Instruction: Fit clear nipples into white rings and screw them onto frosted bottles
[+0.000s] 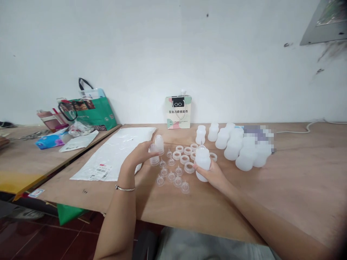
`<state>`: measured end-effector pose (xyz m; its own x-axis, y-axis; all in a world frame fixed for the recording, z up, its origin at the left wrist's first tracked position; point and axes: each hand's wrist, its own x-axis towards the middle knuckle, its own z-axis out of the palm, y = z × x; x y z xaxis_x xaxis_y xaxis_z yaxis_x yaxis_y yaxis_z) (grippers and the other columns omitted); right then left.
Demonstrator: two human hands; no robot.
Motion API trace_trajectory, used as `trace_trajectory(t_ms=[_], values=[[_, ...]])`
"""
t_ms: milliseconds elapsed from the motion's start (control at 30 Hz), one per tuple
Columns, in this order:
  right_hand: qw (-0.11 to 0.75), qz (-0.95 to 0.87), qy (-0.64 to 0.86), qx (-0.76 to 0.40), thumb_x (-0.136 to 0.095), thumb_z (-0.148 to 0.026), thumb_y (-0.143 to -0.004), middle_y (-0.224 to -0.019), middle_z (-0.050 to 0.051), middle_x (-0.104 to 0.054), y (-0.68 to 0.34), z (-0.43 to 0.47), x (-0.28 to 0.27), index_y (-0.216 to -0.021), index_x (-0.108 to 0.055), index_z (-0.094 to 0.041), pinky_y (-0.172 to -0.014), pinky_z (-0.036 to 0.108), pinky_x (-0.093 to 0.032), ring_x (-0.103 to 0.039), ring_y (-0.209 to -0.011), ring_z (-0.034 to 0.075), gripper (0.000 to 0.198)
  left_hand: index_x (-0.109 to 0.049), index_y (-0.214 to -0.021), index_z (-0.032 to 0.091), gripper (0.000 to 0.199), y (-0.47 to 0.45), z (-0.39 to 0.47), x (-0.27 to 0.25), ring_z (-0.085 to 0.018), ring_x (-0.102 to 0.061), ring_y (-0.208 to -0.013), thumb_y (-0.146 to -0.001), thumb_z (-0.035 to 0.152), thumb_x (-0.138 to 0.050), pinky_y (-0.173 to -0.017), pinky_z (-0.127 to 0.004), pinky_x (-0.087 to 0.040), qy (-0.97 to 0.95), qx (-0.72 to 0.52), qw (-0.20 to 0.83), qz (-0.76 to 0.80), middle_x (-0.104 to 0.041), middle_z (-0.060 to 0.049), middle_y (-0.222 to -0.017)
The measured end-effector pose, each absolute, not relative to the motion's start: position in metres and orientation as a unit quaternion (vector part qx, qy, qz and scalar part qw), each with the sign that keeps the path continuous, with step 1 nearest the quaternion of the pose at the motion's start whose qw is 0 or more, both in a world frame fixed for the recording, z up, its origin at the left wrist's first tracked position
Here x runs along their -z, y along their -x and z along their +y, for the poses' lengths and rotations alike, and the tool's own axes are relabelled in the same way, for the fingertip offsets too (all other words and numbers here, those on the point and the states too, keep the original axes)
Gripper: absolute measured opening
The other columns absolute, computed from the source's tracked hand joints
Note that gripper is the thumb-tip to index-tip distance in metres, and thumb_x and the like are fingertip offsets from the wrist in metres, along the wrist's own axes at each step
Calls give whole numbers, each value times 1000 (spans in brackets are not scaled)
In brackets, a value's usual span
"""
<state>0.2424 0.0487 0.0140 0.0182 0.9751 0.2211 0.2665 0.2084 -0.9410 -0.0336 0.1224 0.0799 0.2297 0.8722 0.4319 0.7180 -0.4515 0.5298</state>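
My right hand (pixel 215 175) is wrapped round a frosted white baby bottle (pixel 202 164), upright, with a clear nipple (pixel 201 145) pointing up from its collar. My left hand (pixel 141 154) has its fingers and thumb closed about a clear bottle cap (pixel 154 160), partly hidden by them. Just behind stands another clear cap (pixel 159 143). Between my hands lie several clear silicone nipples (pixel 171 176), tips up. Several white screw rings (pixel 184 159) lie behind them, the nearest one beside the held bottle.
Several frosted bottles (pixel 232 148) stand at the right, near a blurred purple item (pixel 255 133). A white plastic mailer (pixel 116 144) lies at the left. A paper bag (pixel 178 112) leans on the wall. A green bag (pixel 101 113) and tissue pack (pixel 51 139) sit on the left table.
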Motion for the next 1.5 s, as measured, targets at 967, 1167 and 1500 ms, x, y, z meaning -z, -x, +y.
trace_trajectory(t_ms=[967,1167,1500], values=[[478,-674,453,-334,-57,-40,-76,-109,4,-60,-234,34,-22,-120,-44,-24,-80,32,-45,-57,-95,20,48,-42,-128,27,46,-76,65,-69,-19,-52,-100,-83,34,-50,-84,-29,-39,-815,-439,260,275,-55,-3,-120],[473,-694,431,-330,-55,-40,-78,-112,6,-58,-237,37,-18,-123,-39,-22,-83,34,-45,-56,-97,20,51,-44,-126,27,45,-77,70,-61,-18,-51,-106,-82,34,-52,-91,-31,-40,-819,-438,260,264,-54,-4,-123],[448,-694,466,-317,-57,-38,-75,-100,5,-60,-237,41,-20,-118,-41,-22,-74,34,-46,-58,-86,20,48,-40,-129,28,47,-78,70,-57,-20,-49,-111,-84,36,-49,-94,-35,-39,-821,-442,241,270,-51,-5,-127]])
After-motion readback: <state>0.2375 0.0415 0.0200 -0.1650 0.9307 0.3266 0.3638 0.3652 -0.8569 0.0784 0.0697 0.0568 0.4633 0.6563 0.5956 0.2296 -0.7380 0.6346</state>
